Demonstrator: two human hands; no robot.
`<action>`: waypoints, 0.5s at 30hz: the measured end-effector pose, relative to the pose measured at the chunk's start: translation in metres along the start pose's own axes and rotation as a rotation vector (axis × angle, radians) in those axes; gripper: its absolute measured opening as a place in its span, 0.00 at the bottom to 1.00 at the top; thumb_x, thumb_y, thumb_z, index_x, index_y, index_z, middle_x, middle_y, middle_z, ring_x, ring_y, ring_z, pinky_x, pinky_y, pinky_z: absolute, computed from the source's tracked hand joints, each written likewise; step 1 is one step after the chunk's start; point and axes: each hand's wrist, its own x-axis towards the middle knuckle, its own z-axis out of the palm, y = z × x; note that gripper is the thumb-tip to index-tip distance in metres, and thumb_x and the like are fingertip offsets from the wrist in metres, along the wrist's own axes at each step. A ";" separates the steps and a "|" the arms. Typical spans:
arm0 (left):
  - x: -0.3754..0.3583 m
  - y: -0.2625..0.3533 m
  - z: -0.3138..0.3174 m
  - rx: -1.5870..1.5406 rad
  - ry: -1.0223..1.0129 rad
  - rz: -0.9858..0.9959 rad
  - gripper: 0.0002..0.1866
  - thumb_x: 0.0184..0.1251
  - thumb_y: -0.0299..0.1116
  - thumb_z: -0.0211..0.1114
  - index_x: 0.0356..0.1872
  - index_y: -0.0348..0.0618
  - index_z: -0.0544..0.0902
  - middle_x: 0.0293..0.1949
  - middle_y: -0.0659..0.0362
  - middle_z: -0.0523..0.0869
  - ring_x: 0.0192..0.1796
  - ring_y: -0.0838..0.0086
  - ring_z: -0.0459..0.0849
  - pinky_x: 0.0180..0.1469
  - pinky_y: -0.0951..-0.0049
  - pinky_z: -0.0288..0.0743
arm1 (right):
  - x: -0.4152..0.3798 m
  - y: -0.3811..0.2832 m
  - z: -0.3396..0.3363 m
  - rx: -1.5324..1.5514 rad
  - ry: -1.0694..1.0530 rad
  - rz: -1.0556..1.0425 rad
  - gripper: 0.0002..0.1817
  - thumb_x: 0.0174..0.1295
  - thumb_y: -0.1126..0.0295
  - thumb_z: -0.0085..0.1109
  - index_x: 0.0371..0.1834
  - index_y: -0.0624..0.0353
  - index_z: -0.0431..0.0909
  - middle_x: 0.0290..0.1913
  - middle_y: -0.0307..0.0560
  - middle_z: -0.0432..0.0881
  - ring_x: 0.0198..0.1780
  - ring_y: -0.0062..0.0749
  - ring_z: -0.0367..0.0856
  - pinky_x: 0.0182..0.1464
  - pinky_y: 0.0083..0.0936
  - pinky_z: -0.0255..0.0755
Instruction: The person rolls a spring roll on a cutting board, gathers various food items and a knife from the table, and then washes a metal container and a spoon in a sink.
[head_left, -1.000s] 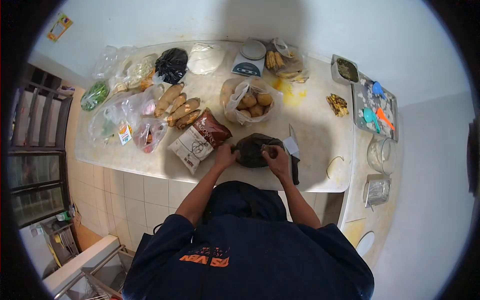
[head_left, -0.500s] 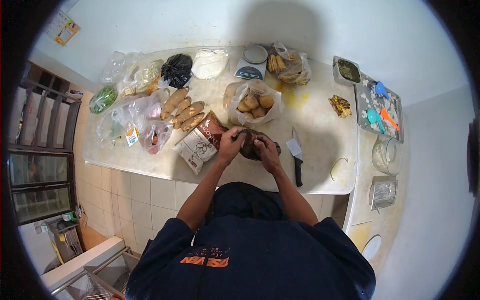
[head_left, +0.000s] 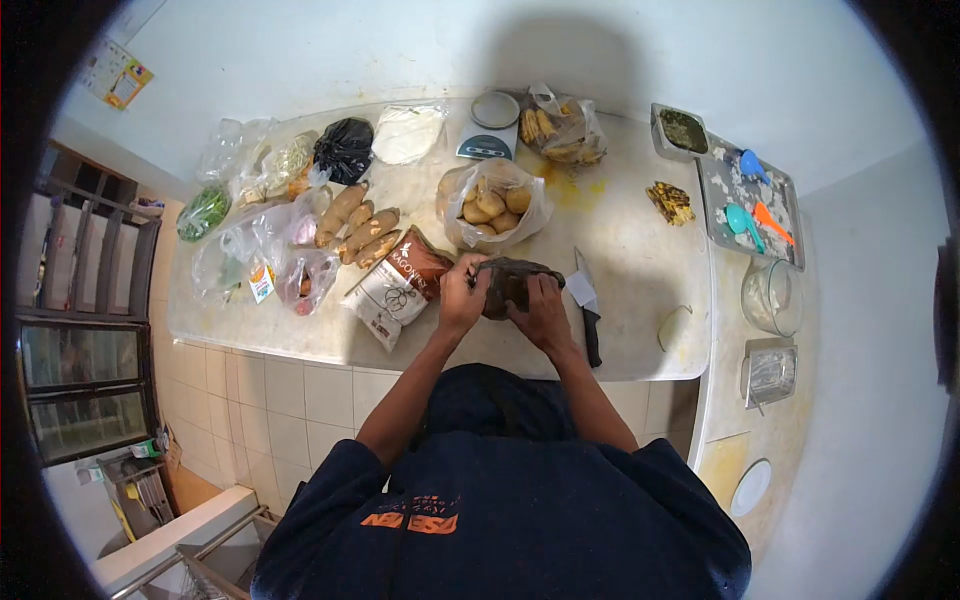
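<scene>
A dark, see-through plastic bag lies bunched at the front of the table, its contents too dark to make out. My left hand is closed on the bag's gathered left edge. My right hand grasps its lower right side, fingers bent over the plastic. Just left of my left hand is a brown and white packet. Behind the bag stands an opened clear bag of potatoes. To the right of my right hand rests a knife with a black handle and a whitish patch on its blade.
Brown tubers and several plastic bags of produce crowd the left side. A kitchen scale and bagged bananas stand at the back. Farther right are dark peels, a metal tray with coloured scoops, and a glass bowl.
My right hand has shifted from the bag's top to its lower right side, and the bag looks more spread out. My left hand keeps hold of the left edge. The view has shifted slightly.
</scene>
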 end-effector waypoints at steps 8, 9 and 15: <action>0.003 0.008 -0.011 0.002 0.003 0.005 0.08 0.65 0.25 0.61 0.43 0.34 0.80 0.28 0.59 0.81 0.25 0.77 0.80 0.30 0.74 0.73 | -0.016 -0.004 -0.040 -0.004 -0.001 -0.189 0.22 0.46 0.63 0.75 0.42 0.61 0.79 0.58 0.60 0.69 0.60 0.56 0.67 0.61 0.43 0.67; 0.003 0.008 -0.011 -0.003 -0.003 0.003 0.08 0.65 0.24 0.62 0.43 0.33 0.80 0.29 0.58 0.81 0.26 0.76 0.81 0.31 0.74 0.74 | -0.024 0.002 -0.041 -0.087 0.046 -0.187 0.20 0.46 0.64 0.75 0.40 0.60 0.80 0.60 0.59 0.68 0.62 0.55 0.66 0.61 0.43 0.66; -0.001 0.053 0.007 -0.062 -0.214 0.024 0.09 0.58 0.21 0.65 0.40 0.36 0.81 0.34 0.54 0.84 0.39 0.67 0.83 0.45 0.69 0.77 | -0.033 0.021 -0.034 0.129 0.140 0.047 0.17 0.47 0.75 0.73 0.42 0.59 0.81 0.68 0.57 0.64 0.61 0.50 0.72 0.59 0.37 0.71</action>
